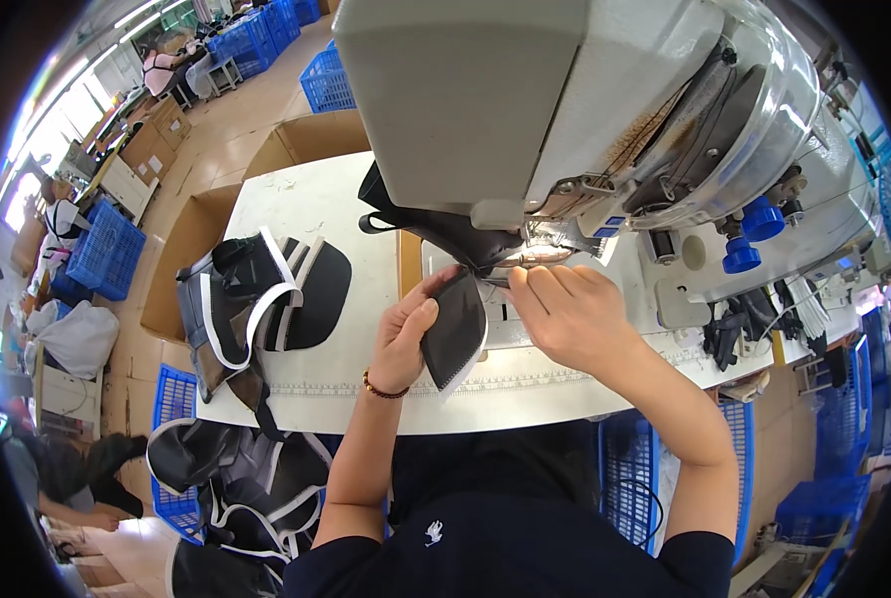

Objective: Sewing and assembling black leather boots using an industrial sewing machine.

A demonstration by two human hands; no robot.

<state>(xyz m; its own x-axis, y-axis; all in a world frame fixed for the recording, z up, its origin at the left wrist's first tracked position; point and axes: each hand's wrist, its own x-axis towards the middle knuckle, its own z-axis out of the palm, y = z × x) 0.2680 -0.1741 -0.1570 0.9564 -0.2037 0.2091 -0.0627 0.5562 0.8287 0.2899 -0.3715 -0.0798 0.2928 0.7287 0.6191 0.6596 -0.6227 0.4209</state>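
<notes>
My left hand [406, 337] grips a dark grey fabric piece [455, 334] with a pale edge, thumb on its upper face. My right hand [569, 311] is closed just right of the fabric's top end, its fingers pinched by the sewing machine's [465, 110] lit needle area. A small dark, shiny bit shows at those fingertips, too small to name. Behind the held piece a black fabric part [431, 224] with a loop runs up to the needle area and seems joined to it; the machine head hides some of it.
On the white table [356, 399], left, lie white-edged dark fabric pieces [228, 309] and stacked rounded black pieces [311, 294]. More sewn pieces fill a blue crate [171, 399] below. Cardboard [191, 249] borders the table's far left. Dark scraps [740, 324] hang at the right. Other people sit farther left.
</notes>
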